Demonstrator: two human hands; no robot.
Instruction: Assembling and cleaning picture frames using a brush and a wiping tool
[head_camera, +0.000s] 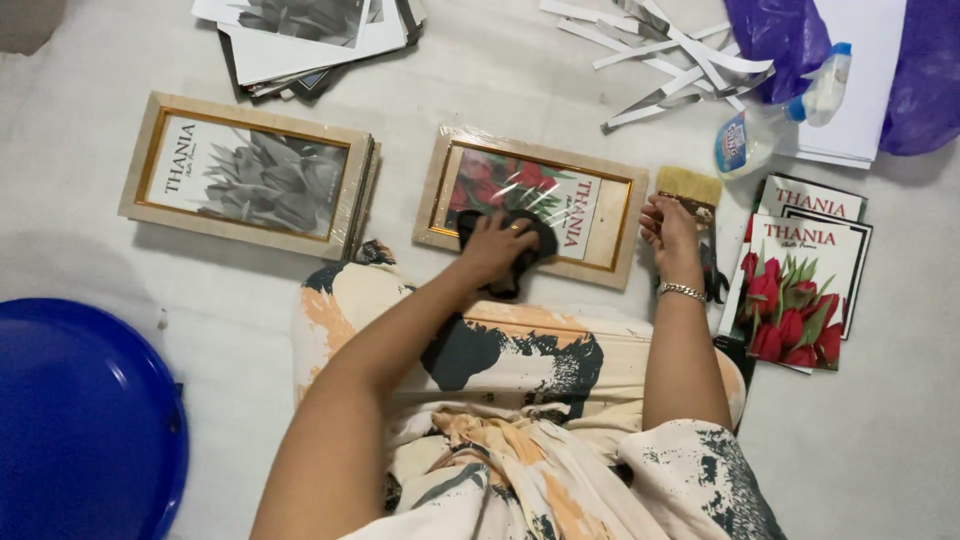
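The left hand (497, 243) is pressing a dark cloth (515, 262) down onto the face of a pale wooden picture frame (533, 204) lying in the middle of the picture; the fingers are curled over the cloth, gripping it, with the palm flat on the shiny front. The right hand (668, 228) is resting just off the frame's right edge, fingers folded in around the handle of a flat paintbrush (690, 190) with light bristles; a bracelet is sitting on that wrist. Both hands are thus occupied, one on the cloth, one on the brush.

Judging by how things lie, the wiping of this frame looks to be under way rather than finished: the cloth is covering the lower left of the red-flower print while the rest of the glossy front is showing glare and wrinkled film. The frame itself is lying directly under the left hand and touching or nearly touching the right.

Further out, toward the left of the picture, a stack of similar frames (250, 172) with a grey flower print on top is lying well apart from both hands. At the right, a few red tulip prints (800, 290) are sitting just beside the right forearm. Above them a spray bottle (775, 115) is lying on its side, with cut paper strips (680, 60) at the upper middle and a pile of prints (310, 35) at the top left. A blue round lid (80, 420) is filling the lower left corner.
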